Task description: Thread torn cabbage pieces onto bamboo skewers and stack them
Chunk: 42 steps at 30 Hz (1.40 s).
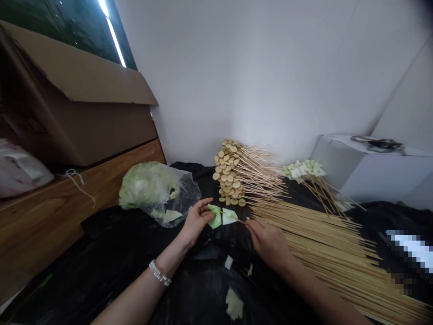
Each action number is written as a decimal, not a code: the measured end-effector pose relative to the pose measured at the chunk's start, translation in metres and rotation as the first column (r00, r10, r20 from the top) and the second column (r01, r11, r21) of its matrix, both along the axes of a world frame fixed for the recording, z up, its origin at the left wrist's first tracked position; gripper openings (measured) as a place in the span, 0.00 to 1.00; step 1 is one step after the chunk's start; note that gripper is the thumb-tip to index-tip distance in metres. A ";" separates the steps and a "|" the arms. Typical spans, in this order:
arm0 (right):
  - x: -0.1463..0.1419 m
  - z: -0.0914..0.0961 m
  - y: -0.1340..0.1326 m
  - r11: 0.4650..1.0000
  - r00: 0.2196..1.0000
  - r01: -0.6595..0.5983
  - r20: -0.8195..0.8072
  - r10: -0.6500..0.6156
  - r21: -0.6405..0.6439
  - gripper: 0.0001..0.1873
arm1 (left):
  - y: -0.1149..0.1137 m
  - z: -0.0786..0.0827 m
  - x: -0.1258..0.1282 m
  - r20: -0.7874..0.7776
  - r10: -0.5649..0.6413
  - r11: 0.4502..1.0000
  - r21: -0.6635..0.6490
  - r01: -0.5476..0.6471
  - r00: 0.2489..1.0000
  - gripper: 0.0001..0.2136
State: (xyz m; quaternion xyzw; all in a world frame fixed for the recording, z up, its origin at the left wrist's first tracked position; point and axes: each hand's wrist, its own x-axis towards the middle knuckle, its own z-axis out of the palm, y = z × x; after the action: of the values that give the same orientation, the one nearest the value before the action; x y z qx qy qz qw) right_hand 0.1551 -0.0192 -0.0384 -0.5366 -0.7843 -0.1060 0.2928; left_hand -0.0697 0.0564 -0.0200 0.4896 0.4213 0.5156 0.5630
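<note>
My left hand (195, 220) pinches a pale green cabbage leaf piece (215, 216) at the centre of the view. My right hand (267, 238) grips a thin bamboo skewer (238, 220) whose tip runs through a second leaf piece (229, 215) toward the first. Both hands work over black plastic sheeting (111, 257). A pearl bracelet (160, 273) sits on my left wrist.
A clear bag of cabbage (152, 188) lies to the left. Behind are stacked skewers of tan round slices (228, 171) and a bundle of cabbage skewers (304, 169). A large pile of bare skewers (331, 253) spreads right. Leaf scraps (234, 304) lie near me. A cardboard box (77, 108) stands on a wooden shelf.
</note>
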 end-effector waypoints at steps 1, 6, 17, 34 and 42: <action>0.000 0.000 0.000 1.000 1.000 0.004 -0.003 -0.004 0.008 0.13 | 0.000 0.000 0.000 -0.010 0.008 1.000 0.011 -0.008 1.000 0.28; 0.001 0.003 0.000 1.000 1.000 0.009 0.017 -0.008 -0.023 0.13 | 0.003 0.000 -0.002 -0.066 -0.028 0.997 0.067 0.033 0.997 0.28; -0.001 0.001 -0.001 0.995 0.999 -0.001 0.047 0.006 -0.101 0.13 | 0.004 -0.002 -0.002 -0.192 -0.081 0.986 0.126 0.107 0.978 0.25; -0.011 0.016 -0.014 0.944 0.988 -0.144 -0.008 0.153 0.298 0.12 | -0.024 0.019 0.012 -0.068 -0.317 0.935 0.141 0.324 0.946 0.28; -0.022 0.024 -0.021 0.926 0.991 -0.131 0.054 0.120 0.354 0.14 | -0.034 0.013 0.022 -0.103 -0.375 0.911 0.145 0.386 0.921 0.25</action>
State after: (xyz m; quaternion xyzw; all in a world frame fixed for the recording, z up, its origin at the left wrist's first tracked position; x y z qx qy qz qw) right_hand 0.1332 -0.0405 -0.0146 -0.4215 -0.7893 -0.2361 0.3790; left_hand -0.0475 0.0221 -0.0065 0.6250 0.2945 0.4106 0.5951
